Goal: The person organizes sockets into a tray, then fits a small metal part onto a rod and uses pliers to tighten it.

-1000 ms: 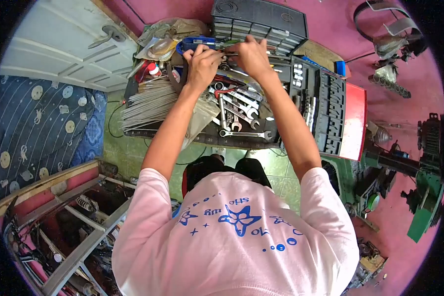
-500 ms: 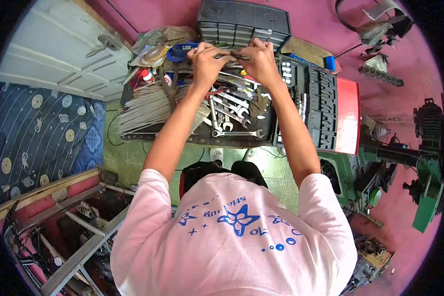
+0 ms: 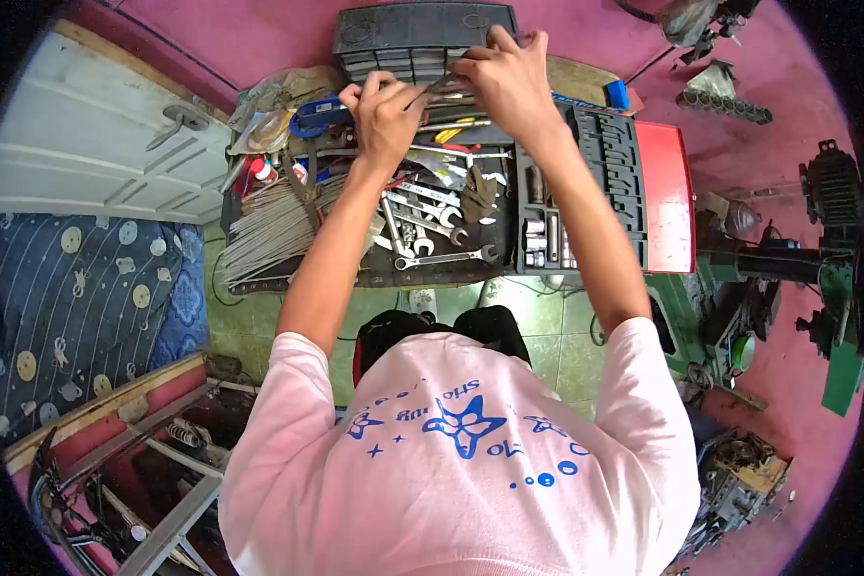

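Observation:
Both hands reach over the far side of a workbench, in front of a dark drawer cabinet (image 3: 422, 34). A thin dark strip-like object (image 3: 432, 88) runs between them. My left hand (image 3: 385, 120) has its fingers bent and closed on the strip's left end. My right hand (image 3: 507, 82) pinches its other end, with some fingers raised. Nearer to me lie several wrenches, one a combination wrench (image 3: 446, 257), and a brownish glove (image 3: 478, 196). A bundle of thin rods (image 3: 271, 230) lies left of them.
An open socket case with a red edge (image 3: 664, 197) lies at the right. A blue object (image 3: 315, 117) and a red-and-white bottle (image 3: 261, 170) are at the back left. A green machine (image 3: 840, 278) stands far right, a white door (image 3: 96, 134) left.
My right hand has moved up and slightly right, away from my left hand, so more of the dark strip shows. The whole view has shifted, with the bench appearing further left.

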`<action>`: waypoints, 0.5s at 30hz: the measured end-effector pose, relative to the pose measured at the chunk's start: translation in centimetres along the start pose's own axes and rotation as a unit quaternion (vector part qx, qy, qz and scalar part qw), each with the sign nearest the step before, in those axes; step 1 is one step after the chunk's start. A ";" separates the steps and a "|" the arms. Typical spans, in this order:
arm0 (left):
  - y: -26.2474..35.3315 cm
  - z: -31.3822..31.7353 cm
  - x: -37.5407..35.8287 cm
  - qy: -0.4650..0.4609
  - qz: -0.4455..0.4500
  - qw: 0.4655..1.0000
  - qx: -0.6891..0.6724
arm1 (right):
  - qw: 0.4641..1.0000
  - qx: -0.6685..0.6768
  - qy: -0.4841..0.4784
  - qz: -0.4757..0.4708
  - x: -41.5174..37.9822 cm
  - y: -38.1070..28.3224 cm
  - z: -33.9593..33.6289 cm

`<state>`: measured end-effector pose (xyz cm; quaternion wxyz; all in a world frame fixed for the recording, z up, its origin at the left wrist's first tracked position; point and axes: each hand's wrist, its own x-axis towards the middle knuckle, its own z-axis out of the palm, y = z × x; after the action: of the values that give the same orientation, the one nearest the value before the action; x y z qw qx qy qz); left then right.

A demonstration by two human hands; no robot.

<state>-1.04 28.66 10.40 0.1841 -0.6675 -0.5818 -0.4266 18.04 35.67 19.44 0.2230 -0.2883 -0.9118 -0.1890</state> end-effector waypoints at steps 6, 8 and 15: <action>2.9 0.6 3.3 -0.008 0.014 1.000 0.025 | 0.999 -0.047 0.010 0.014 -1.9 5.8 -1.4; 3.0 1.6 3.2 -0.019 0.017 0.999 0.041 | 0.999 -0.026 0.026 0.027 -3.8 8.0 -0.7; 7.6 3.2 6.7 0.017 0.050 0.997 0.056 | 0.995 -0.010 0.088 0.043 -7.3 12.7 -1.7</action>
<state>6.95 33.24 15.75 0.2519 -0.6773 -0.5672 -0.3951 31.66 41.31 19.83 0.3072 -0.3122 -0.8733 -0.2131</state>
